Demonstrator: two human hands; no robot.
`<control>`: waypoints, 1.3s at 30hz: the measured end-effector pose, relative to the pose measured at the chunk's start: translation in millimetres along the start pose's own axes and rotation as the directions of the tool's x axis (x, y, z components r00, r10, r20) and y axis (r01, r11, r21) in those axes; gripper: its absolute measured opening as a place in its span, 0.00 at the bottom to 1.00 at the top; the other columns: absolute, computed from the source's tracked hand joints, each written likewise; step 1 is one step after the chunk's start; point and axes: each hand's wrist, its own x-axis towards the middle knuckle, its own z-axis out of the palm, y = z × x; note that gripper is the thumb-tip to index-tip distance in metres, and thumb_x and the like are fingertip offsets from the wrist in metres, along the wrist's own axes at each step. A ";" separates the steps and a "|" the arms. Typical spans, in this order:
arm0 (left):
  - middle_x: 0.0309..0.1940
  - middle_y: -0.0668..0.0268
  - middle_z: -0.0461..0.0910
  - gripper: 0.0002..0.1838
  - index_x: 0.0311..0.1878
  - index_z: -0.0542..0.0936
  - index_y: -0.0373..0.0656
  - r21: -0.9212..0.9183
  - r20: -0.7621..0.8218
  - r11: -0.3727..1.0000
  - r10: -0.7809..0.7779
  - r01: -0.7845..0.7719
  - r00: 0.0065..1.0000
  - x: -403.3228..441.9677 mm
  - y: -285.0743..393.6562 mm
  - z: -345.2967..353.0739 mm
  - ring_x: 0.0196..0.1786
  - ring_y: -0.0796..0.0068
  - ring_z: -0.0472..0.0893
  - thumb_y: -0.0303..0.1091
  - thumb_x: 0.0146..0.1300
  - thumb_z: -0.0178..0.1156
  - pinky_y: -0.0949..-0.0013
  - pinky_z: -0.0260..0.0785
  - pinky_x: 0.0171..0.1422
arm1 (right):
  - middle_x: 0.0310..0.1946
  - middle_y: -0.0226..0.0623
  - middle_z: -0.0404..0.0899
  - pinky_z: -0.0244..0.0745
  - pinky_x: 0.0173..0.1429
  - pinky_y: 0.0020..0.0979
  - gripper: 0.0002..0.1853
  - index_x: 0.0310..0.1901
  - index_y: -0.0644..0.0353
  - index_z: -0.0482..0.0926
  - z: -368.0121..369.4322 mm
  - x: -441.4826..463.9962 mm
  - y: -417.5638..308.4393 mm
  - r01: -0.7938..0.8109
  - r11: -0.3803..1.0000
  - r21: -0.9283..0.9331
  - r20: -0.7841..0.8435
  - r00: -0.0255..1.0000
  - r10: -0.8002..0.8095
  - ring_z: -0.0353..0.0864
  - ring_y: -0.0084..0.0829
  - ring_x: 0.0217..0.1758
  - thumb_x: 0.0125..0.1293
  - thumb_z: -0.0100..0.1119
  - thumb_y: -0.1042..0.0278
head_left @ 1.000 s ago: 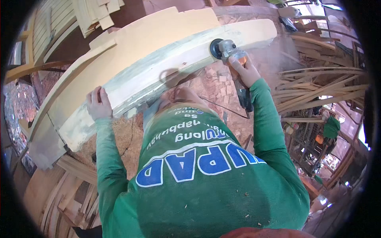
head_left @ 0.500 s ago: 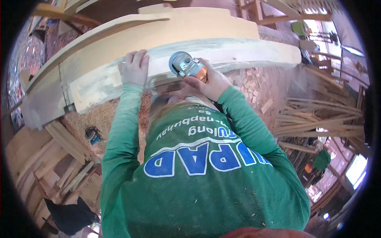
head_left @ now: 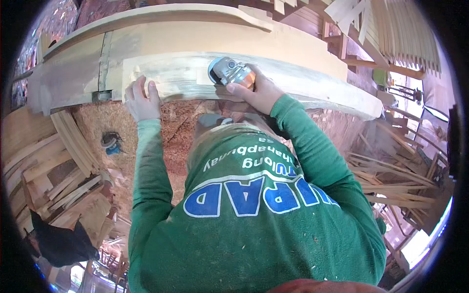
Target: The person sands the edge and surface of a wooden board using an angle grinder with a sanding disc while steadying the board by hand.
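My right hand (head_left: 261, 92) is wrapped round the body of a power sander (head_left: 231, 73), a metal-headed tool with an orange part. Its round disc lies at the face of a long, curved wooden piece (head_left: 293, 85) with pale, whitish patches. Toward the left end of that piece, my left hand (head_left: 142, 100) is at its near edge with the fingers apart, holding nothing. Whether the fingertips touch the wood is hard to tell. A dark notch (head_left: 102, 95) shows in the piece's edge, left of my left hand.
Wood strips (head_left: 73, 141) lie in a pile at the left, and more long strips (head_left: 405, 180) at the right. A blue object (head_left: 112, 143) sits on the sawdust-covered ground (head_left: 88, 122). Slatted wood (head_left: 405, 34) stands at the upper right; a black cloth-like thing (head_left: 63, 244) is lower left.
The view has turned and shifted left along the wood. The sander in my right hand has moved left, closer to my left hand, which has come away from the surface to the near edge.
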 end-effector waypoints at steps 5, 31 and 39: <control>0.59 0.55 0.80 0.23 0.65 0.83 0.45 -0.160 -0.079 0.987 -0.034 0.022 0.996 -2.5 8.1 15.4 0.61 0.53 0.82 0.48 0.73 0.65 0.47 0.73 0.66 | 0.63 0.67 0.83 0.74 0.76 0.45 0.65 0.82 0.69 0.58 21.5 13.1 -32.2 0.009 0.996 -0.083 0.046 0.999 -0.005 0.83 0.58 0.69 0.61 0.66 0.20; 0.52 0.65 0.85 0.20 0.53 0.89 0.55 -0.115 0.400 0.924 0.378 -0.364 0.835 -17.4 248.7 110.3 0.59 0.60 0.83 0.57 0.69 0.69 0.47 0.65 0.67 | 0.53 0.42 0.87 0.82 0.56 0.32 0.46 0.76 0.64 0.70 -160.8 -181.6 247.5 -0.382 0.778 0.499 -0.454 0.649 0.610 0.85 0.29 0.51 0.70 0.72 0.36; 0.70 0.61 0.76 0.25 0.67 0.83 0.58 0.145 0.252 0.950 0.234 -0.276 0.939 -25.1 259.6 134.8 0.73 0.51 0.73 0.57 0.72 0.64 0.38 0.56 0.78 | 0.60 0.42 0.85 0.75 0.68 0.33 0.41 0.74 0.62 0.73 -236.7 -234.3 379.9 -0.187 0.798 0.573 -0.507 0.684 0.525 0.82 0.32 0.62 0.72 0.69 0.37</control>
